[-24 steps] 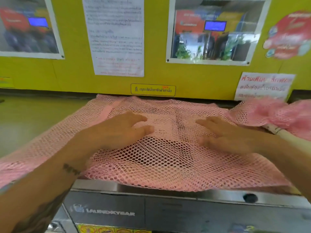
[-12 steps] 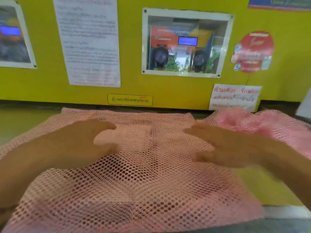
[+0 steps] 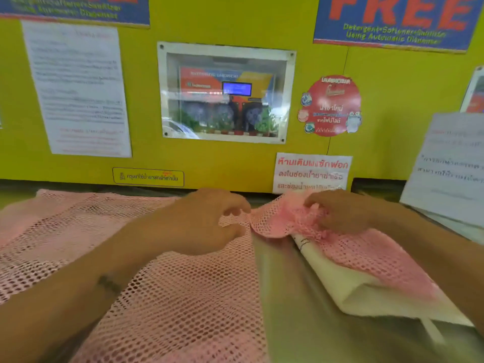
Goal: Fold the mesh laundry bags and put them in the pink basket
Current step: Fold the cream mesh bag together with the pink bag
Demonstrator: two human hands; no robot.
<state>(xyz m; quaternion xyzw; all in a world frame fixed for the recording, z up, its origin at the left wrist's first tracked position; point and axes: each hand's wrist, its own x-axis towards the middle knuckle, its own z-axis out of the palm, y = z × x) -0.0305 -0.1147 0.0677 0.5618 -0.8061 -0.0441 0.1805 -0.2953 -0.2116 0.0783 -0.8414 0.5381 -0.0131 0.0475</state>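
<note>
A pink mesh laundry bag (image 3: 157, 297) lies spread flat over the left and middle of the machine top. My left hand (image 3: 207, 221) hovers over its far right corner with thumb and fingers curled and apart, pinching at the mesh edge. A second pink mesh bag (image 3: 366, 252) lies bunched at the right, and my right hand (image 3: 340, 213) is closed on its gathered top. No pink basket is in view.
A cream cloth bag (image 3: 372, 297) lies under the bunched mesh at the right. The bare grey-green machine top (image 3: 293, 310) shows between the two bags. A yellow wall (image 3: 235, 163) with posters and a small window stands right behind. A loose paper sheet (image 3: 450, 166) leans at far right.
Both hands left the flat bag's middle and moved right and back. My right hand took hold of the bunched bag; my left went to the flat bag's far right corner. The view shifted right.
</note>
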